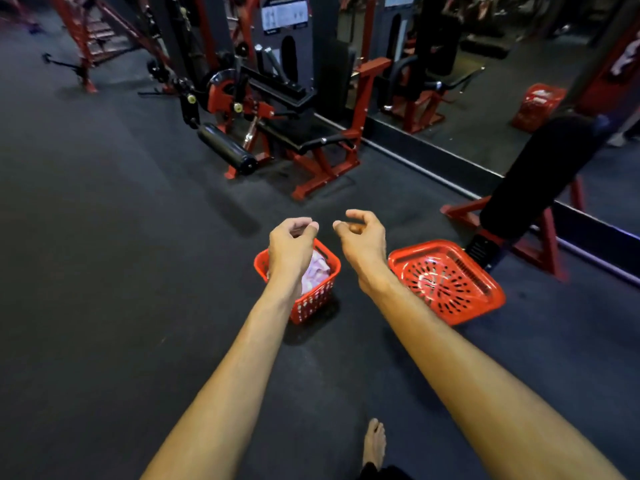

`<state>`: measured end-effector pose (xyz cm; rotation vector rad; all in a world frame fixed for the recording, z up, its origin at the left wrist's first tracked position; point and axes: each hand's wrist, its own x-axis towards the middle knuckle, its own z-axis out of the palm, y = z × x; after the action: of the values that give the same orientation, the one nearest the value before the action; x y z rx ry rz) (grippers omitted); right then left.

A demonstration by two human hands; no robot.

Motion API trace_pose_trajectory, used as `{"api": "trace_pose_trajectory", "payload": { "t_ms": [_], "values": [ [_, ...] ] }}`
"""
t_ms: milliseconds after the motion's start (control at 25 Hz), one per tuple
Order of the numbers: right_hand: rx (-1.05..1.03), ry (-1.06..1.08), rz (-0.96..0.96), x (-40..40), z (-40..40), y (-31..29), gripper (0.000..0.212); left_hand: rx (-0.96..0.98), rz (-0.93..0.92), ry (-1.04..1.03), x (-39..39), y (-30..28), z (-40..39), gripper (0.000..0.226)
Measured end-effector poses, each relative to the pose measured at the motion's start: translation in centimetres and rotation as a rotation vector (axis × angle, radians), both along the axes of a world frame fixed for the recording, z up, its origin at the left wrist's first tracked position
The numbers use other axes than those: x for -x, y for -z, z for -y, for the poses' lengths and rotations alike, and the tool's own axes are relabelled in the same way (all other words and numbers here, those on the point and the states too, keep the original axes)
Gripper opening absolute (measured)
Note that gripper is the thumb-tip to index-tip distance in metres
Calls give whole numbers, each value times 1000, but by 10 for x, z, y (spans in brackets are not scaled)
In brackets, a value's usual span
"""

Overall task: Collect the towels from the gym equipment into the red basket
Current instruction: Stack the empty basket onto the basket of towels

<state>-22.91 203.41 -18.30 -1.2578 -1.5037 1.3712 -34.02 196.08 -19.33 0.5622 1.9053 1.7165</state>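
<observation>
A red slotted basket (313, 301) stands on the dark gym floor in front of me, with pale pink and white towels (316, 273) bunched inside it. My left hand (291, 242) hovers over the basket's far left rim, fingers loosely curled and holding nothing. My right hand (363, 237) hangs beside it, just right of the basket, also loosely curled and empty. A red perforated basket lid (446, 280) lies flat on the floor to the right of the basket.
A red and black leg machine (277, 123) stands beyond the basket. A black padded bench on a red frame (540, 188) is at the right, next to a wall mirror (485, 98) showing a reflected red basket. My bare foot (374, 445) is at the bottom.
</observation>
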Motion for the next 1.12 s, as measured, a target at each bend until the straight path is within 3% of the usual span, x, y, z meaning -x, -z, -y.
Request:
{"api": "trace_pose_trajectory", "payload": {
  "t_ms": [320, 720, 920, 1120],
  "values": [
    [-27, 96, -19, -98, -31, -11, 32, -10, -12, 26, -84, -12, -31, 8],
    [-114, -43, -25, -194, -119, -14, 31, -48, -71, -147, -192, -27, -100, 5],
    [-97, -98, -6, -215, -151, -1, 31, -22, -48, -216, -236, -21, -124, 10],
    [-72, -133, -31, -208, -190, -2, 33, -6, -79, -234, -229, -20, -169, 10]
  ]
}}
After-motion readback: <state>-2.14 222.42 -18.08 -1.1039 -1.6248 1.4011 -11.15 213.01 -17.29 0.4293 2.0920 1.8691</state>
